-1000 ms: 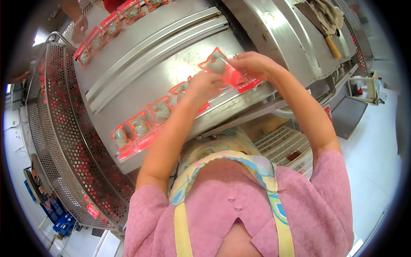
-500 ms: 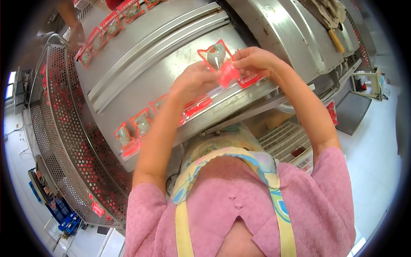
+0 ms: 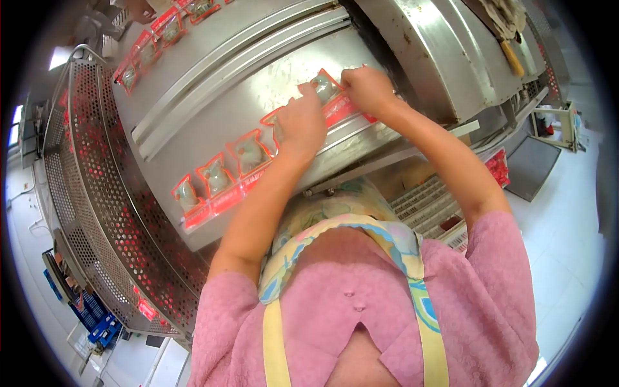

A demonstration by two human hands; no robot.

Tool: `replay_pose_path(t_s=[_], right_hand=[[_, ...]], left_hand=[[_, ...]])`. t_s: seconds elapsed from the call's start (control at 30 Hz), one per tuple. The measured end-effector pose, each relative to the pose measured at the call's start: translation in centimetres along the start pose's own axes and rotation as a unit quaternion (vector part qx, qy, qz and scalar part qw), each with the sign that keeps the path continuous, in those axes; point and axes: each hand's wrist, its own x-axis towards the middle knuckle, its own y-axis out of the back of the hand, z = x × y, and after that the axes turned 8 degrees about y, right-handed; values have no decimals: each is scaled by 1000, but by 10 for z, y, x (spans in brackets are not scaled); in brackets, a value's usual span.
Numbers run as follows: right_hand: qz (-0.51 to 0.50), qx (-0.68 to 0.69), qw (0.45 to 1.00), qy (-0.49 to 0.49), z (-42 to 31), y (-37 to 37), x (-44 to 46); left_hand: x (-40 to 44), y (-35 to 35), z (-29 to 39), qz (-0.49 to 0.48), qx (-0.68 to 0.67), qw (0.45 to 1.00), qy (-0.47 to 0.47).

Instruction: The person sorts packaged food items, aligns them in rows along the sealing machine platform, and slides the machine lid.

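Between my two hands lies a clear, red-edged plastic pouch (image 3: 325, 89) with a rounded grey-green item inside, flat at the near edge of the steel surface. My left hand (image 3: 302, 124) is closed at the pouch's left side, its fingertips partly hidden. My right hand (image 3: 367, 89) has its fingers curled on the right edge of the same pouch. Beside my left hand, partly covered by it, is another pouch (image 3: 272, 119). Further left, similar pouches (image 3: 249, 153) continue the row along the edge, their red printed strips toward me.
A second row of pouches (image 3: 147, 51) lies across the metal rails (image 3: 225, 71), near another person's hand (image 3: 137, 9). A perforated metal basket wall (image 3: 90, 187) stands at left. Steel equipment (image 3: 425, 58) stands at right, with a cloth and a wooden handle (image 3: 511, 59).
The pouch held up between both hands is now down on the surface at the row's right end. My left hand moved right and my right hand slightly left, uncovering pouches in the row.
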Motion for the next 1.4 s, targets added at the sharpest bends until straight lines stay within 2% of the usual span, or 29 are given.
replay_pose_path(t_s=[0.03,0.2,0.33,0.43,0.53,0.6,0.7,0.8,0.9,1.0,1.2,1.3,1.4], right_hand=[[-8,11,1000,6,-1,0,-1],[-65,49,996,27,-7,12,-7],[-43,53,994,82,4,4,-7],[-42,55,992,101,6,0,-6],[-45,39,991,120,5,2,-8],[-49,26,989,138,4,3,-9],[-136,122,981,63,7,13,-8],[-211,115,969,49,12,20,-2],[-166,127,978,-13,-5,42,-10],[-35,95,995,-13,-9,50,-29],[39,0,978,205,13,25,-82],[107,-4,959,261,-7,5,-81],[134,-24,947,292,-4,-10,-73]], left_hand=[[-1,-2,1,11,12,1000,1],[-3,8,0,-54,30,998,13],[-2,1,-3,-51,5,998,29],[-3,4,-5,-44,-14,999,6],[1,-9,-4,-59,22,996,70],[0,-7,-4,-77,26,995,56],[-2,13,-2,-104,-10,994,26],[0,10,-7,-117,-21,992,29],[2,6,-5,-137,-15,990,42],[-2,8,-1,-150,-13,988,41],[-4,1,-1,-149,-22,987,48],[-2,2,0,-161,-41,985,54],[0,1,-4,-167,-44,984,49]])
